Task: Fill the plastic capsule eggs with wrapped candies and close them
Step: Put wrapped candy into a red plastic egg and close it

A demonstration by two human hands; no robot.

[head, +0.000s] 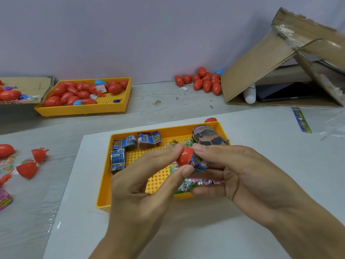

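My left hand [147,184] pinches a red egg half [183,156] between thumb and forefinger above the near yellow tray [104,193]. My right hand [242,171] holds a blue wrapped candy [200,164] and pushes it against the open side of that half. The tray holds several bundles of blue wrapped candies [119,152], a banded stack of packets [209,135] at its far right, and green and pink wrappers partly hidden under my hands. Another red egg [210,120] peeks from behind the tray's far rim.
A second yellow tray [119,103] of red and blue eggs stands at the back left. Loose red eggs [203,81] lie by the wall. Open red halves [28,170] and small toys lie left. A torn cardboard box [261,68] leans at the back right.
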